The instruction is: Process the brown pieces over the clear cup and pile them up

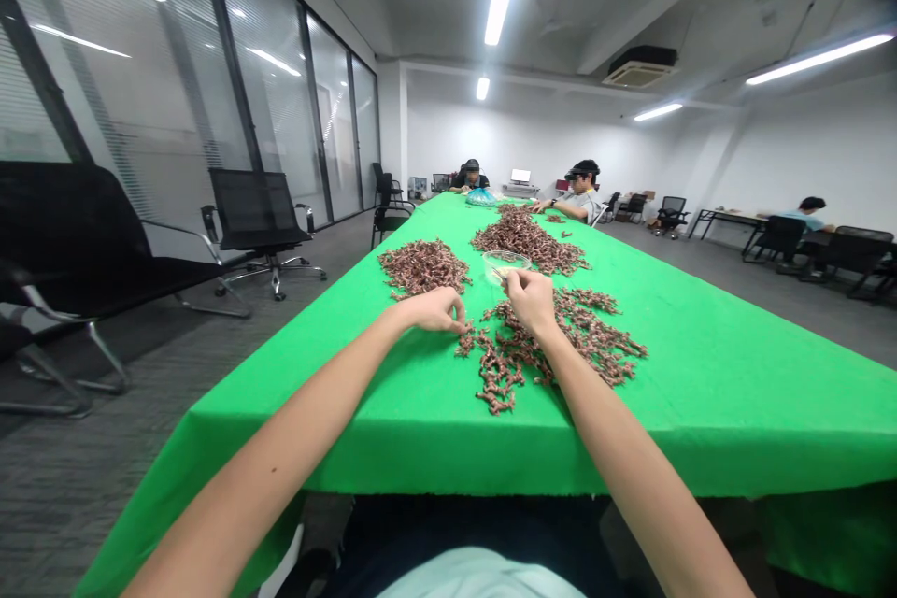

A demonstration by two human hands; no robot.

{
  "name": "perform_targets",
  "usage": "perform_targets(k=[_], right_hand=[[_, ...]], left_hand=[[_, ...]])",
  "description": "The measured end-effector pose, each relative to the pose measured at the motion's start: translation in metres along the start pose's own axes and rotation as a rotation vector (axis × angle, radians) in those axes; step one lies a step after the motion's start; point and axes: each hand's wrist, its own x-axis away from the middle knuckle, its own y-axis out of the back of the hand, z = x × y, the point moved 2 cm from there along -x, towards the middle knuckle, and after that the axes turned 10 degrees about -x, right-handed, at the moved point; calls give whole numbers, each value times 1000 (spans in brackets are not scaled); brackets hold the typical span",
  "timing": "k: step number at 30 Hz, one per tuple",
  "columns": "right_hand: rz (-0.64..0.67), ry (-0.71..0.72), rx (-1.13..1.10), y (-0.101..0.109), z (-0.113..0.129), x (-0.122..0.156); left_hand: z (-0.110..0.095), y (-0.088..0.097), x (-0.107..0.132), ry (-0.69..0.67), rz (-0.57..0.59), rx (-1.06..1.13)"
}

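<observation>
My left hand point(441, 308) is bent down at the wrist, its fingers pinched at a small cluster of brown, knobbly, root-like pieces point(465, 342). Exactly which piece sits between the fingertips is hard to see. Closed around a thin stick-like tool point(499, 275), my right hand point(531, 301) is held over the near rim of a clear plastic bowl point(505, 259). Something pale lies in the bowl. Under and beside my right forearm spreads a loose heap of the same brown pieces point(595, 336), with a narrower strip of them point(497, 383) toward me.
A compact brown pile point(424, 267) lies left of the bowl, a larger one point(531, 239) behind it. The green tablecloth point(735, 355) hangs over the near edge. Two people sit at the far end near a blue plastic bag point(480, 196). Black chairs point(259, 215) stand left.
</observation>
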Motion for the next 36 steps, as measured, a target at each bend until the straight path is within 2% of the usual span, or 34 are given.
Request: perform_targets(k=[9, 17, 27, 31, 36], right_hand=[[19, 8, 20, -1, -2, 1], [45, 24, 48, -2, -1, 0], [77, 35, 45, -3, -3, 2], [77, 31, 54, -3, -2, 2], [64, 39, 48, -3, -2, 1]], left_hand=[[-6, -3, 1, 77, -42, -103], [-11, -3, 4, 127, 10, -178], [-13, -5, 3, 10, -29, -93], [-12, -2, 2, -37, -105, -51], [-13, 4, -1, -88, -317, 64]])
